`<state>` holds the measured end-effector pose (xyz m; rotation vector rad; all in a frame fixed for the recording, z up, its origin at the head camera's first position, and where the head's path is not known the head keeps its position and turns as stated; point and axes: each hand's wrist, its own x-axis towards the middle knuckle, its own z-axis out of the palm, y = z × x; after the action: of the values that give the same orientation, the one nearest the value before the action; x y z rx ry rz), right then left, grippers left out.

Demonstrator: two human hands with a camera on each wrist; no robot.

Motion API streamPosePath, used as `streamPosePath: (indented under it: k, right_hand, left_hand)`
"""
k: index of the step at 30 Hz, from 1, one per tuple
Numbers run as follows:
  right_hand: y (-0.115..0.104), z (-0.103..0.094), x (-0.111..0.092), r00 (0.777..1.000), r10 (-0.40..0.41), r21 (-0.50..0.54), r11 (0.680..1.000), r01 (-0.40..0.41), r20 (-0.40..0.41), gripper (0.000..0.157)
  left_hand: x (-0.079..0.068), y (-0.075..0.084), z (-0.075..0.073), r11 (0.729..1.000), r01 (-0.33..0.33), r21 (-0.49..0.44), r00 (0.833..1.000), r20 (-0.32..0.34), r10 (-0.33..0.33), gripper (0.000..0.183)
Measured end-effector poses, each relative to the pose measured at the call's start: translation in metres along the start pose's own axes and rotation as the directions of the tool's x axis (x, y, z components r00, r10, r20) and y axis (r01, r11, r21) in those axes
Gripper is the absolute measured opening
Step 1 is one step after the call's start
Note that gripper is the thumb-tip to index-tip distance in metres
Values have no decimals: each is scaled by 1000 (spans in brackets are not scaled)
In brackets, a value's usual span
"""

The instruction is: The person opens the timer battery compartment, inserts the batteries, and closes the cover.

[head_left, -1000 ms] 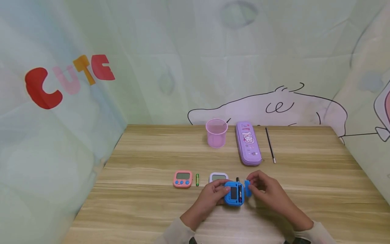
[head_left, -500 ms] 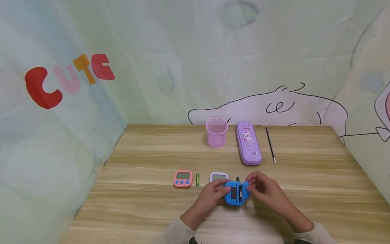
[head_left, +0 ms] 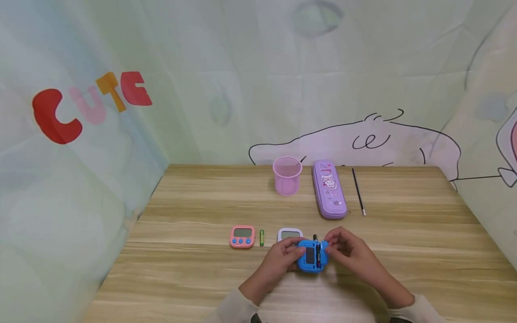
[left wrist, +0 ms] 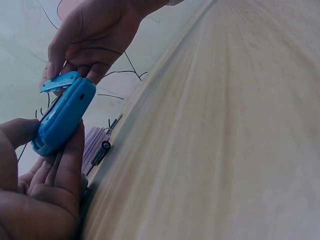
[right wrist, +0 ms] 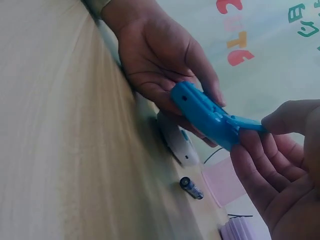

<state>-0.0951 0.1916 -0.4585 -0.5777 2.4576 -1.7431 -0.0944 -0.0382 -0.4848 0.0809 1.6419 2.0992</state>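
My left hand (head_left: 278, 256) grips a blue digital timer (head_left: 308, 268) by its left side, thumb on the back with its dark panel. A dark battery (head_left: 318, 257) lies in the slot along the timer's right side. Between thumb and fingers my right hand (head_left: 351, 251) pinches the small blue battery cover (head_left: 325, 256). In the right wrist view the cover (right wrist: 247, 123) stands tilted at the timer's edge, its inner end right at the body. A white timer (head_left: 290, 233), partly hidden, and a loose dark battery (right wrist: 191, 188) lie behind the hands on the table.
A pink timer (head_left: 242, 237) and a green battery (head_left: 261, 238) lie left of the hands. Farther back stand a pink cup (head_left: 287, 181), a purple pencil case (head_left: 330, 190) and a black pencil (head_left: 358, 192). A printed curtain (head_left: 210, 89) borders the wooden table (head_left: 190, 278).
My right hand has brought the battery cover leftward, from a small gap beside the blue timer up to its edge. The left hand and timer have stayed in place.
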Motion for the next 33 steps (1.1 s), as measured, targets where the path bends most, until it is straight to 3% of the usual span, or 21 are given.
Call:
streamPosePath:
  k: [16, 26, 33]
  right_hand:
    - [3, 11, -2, 998, -67, -93, 994, 65, -19, 20]
    - [3, 12, -2, 1000, 4, -89, 996, -7, -29, 20]
    - [5, 14, -1, 1000, -17, -91, 996, 16, -20, 22]
  left_hand:
    - [-1, -1, 0, 1000, -27, -2, 999, 22, 27, 38]
    - [-2, 0, 0, 1000, -26, 0, 999, 25, 26, 39]
    - [-1, -1, 0, 1000, -31, 3, 999, 15, 31, 38]
